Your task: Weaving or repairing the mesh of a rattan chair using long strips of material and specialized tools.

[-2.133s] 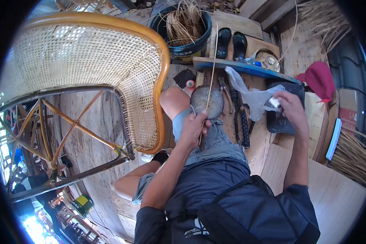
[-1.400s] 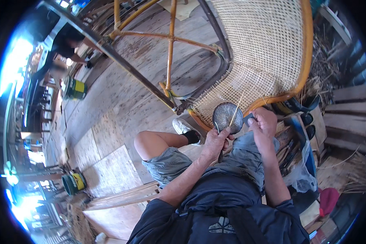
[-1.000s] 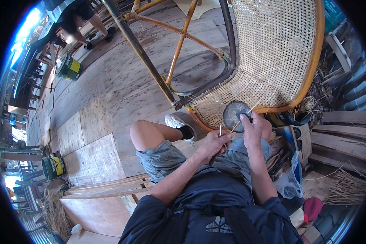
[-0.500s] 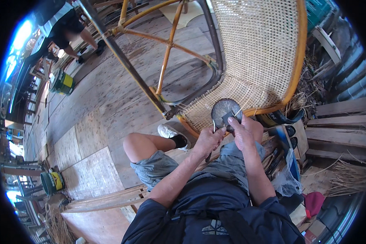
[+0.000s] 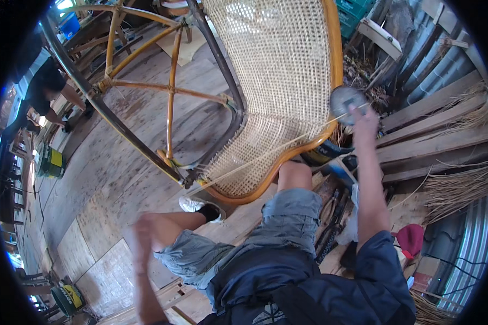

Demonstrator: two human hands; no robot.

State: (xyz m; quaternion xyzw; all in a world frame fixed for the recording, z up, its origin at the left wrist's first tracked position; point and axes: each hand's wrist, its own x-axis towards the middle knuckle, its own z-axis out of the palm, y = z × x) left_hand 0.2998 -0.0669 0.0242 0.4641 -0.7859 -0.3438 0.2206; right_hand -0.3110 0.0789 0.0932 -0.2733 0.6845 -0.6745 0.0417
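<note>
The right hand point(image 5: 363, 116) is stretched out at full arm's length, fingers closed on a long pale cane strand point(image 5: 265, 157) and a round grey disc point(image 5: 346, 100) beside the chair's orange rim. The strand runs taut back across the woven chair seat point(image 5: 276, 81), which looks almost fully caned, so I'd judge only finishing strands remain. The left hand point(image 5: 142, 230) hangs blurred by the knee; its grip is unclear.

Sunlit workshop: worn plywood floor point(image 5: 108, 162) at left, stacked timber planks point(image 5: 428, 135) at right, possibly corrugated metal sheeting point(image 5: 472, 254) near right.
</note>
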